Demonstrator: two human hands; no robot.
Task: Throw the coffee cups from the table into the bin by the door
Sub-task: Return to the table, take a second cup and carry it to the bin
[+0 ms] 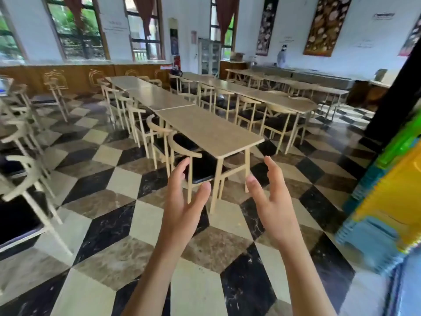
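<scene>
Dining hall, checkered floor (109,226) in black, cream and brown. Long table (211,131) ahead, its long axis running away from the camera toward the windows (77,28); chairs (182,160) tucked along both sides. No cups or bin can be made out on any tabletop or by the walls. Left hand (182,201) and right hand (273,201) raised before the table end, apart, palms facing, fingers spread, holding nothing. Blurred yellow-green object (391,201) at right edge.

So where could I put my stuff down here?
The long pale wooden table ahead looks bare end to end. Its left side is crowded with cream chairs. Both hands are empty above open checkered floor.
</scene>
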